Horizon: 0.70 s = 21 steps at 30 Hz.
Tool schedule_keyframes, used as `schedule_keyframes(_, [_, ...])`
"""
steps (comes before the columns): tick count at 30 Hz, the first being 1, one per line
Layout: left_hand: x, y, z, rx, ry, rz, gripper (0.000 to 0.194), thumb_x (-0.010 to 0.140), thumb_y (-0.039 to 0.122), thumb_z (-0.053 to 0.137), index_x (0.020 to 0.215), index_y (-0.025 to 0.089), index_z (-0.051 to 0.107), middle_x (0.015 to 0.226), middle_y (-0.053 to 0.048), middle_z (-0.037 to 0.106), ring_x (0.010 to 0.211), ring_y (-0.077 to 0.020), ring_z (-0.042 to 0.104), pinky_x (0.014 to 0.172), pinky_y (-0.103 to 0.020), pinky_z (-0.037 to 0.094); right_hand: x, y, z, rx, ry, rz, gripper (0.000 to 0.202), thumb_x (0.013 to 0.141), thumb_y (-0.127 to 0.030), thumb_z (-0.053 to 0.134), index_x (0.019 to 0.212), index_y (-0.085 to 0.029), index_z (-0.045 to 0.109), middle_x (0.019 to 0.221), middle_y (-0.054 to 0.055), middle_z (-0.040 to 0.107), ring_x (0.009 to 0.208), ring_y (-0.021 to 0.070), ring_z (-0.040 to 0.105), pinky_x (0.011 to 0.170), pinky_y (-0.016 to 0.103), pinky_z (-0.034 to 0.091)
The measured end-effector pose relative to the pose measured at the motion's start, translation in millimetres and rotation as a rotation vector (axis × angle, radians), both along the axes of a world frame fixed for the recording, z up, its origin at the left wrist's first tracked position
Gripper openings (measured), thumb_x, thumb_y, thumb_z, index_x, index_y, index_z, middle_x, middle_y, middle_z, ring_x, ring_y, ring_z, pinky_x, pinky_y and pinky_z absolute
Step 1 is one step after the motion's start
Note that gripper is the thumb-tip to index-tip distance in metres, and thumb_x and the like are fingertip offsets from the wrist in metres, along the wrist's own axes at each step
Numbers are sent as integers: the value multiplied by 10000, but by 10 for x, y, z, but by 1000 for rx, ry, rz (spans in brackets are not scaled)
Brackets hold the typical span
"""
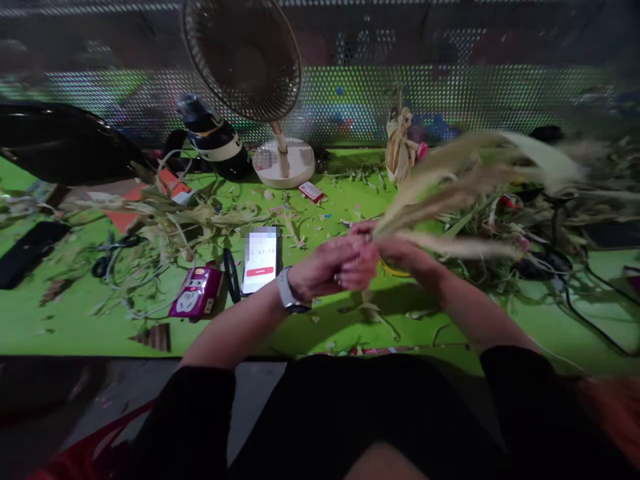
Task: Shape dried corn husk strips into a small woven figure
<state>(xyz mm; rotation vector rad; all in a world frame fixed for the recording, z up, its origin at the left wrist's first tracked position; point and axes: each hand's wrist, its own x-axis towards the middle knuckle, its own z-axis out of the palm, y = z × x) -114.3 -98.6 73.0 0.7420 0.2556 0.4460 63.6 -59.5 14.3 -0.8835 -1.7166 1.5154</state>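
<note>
Both my hands meet over the middle of the green table (295,327). Between them is the narrow end of a bundle of pale dried husks (430,193), whose long leaves fan out to the right, blurred by motion. My left hand (340,267), with a grey watch on the wrist, has its fingers closed round the bundle's base. Beside it, my right hand (405,257) also grips the bundle, its fingers partly hidden behind the left ones. Under the right hand shows the edge of something round and yellow (395,270).
A lit phone (261,260) and a purple power strip (196,292) lie left of my hands. Behind stand a fan (284,163), a black bottle (217,143) and a husk figure (399,147). Husk scraps (180,217) and cables (575,307) spread on both sides.
</note>
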Motion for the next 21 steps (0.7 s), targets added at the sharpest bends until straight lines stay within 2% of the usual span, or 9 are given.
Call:
schedule_keyframes(2, [47,199,-26,-105,21,252,262,908,260,543,676,156,475,524,87,205,399,-31,174,384,-130,192,-68,-28,-130,-18,0,-1,251,780,-412,663,789,-161,657,759,6,641,718,129,549,687,274,443])
schedule_keyframes(4, [-28,424,-95,-160,82,428,267,970,195,395,718,153,473,537,82,198,398,-32,185,388,-107,196,-77,-56,-158,-33,-50,-49,249,764,-402,676,765,-155,640,706,-5,611,672,119,524,664,267,422])
schedule_keyframes(6, [-177,596,-211,-189,187,465,275,974,158,343,729,148,467,536,85,193,391,-32,175,379,-100,178,-43,-71,-92,24,-128,-88,250,758,-401,684,747,-156,631,670,-14,578,635,113,495,635,262,400])
schedule_keyframes(9, [-355,666,-435,-118,377,447,255,948,188,391,700,158,444,533,92,193,384,-37,145,359,-127,126,12,-95,77,279,-197,-175,211,800,-384,657,762,-177,634,756,13,588,711,137,524,670,278,408])
schedule_keyframes(11, [-373,610,-572,23,478,397,255,923,245,443,682,164,447,522,86,233,391,-46,180,366,-152,152,2,-138,160,384,-162,-184,180,844,-369,620,799,-195,622,914,45,611,814,152,568,727,294,432])
schedule_keyframes(13, [-330,531,-668,255,589,421,260,917,305,453,702,163,487,512,81,258,407,-57,225,395,-167,204,-49,-202,190,299,-104,-100,201,895,-397,552,839,-206,577,969,51,611,793,142,600,683,280,448])
schedule_keyframes(15, [-276,474,-716,453,688,440,270,922,343,435,723,173,504,514,72,281,427,-73,260,426,-192,236,-114,-272,180,137,-64,-25,239,934,-436,473,860,-212,512,879,27,602,676,120,594,586,251,430])
schedule_keyframes(17, [-248,457,-726,593,765,486,273,928,332,420,718,179,501,540,57,323,469,-87,302,468,-212,266,-166,-332,161,84,-68,-39,249,948,-443,442,850,-214,466,767,-10,547,609,107,542,558,241,403])
schedule_keyframes(21, [-270,476,-693,968,1003,548,279,935,240,400,672,175,469,615,24,427,591,-108,407,600,-237,341,-183,-399,187,261,-204,-108,204,954,-366,441,827,-206,454,698,-36,436,623,108,416,598,250,350])
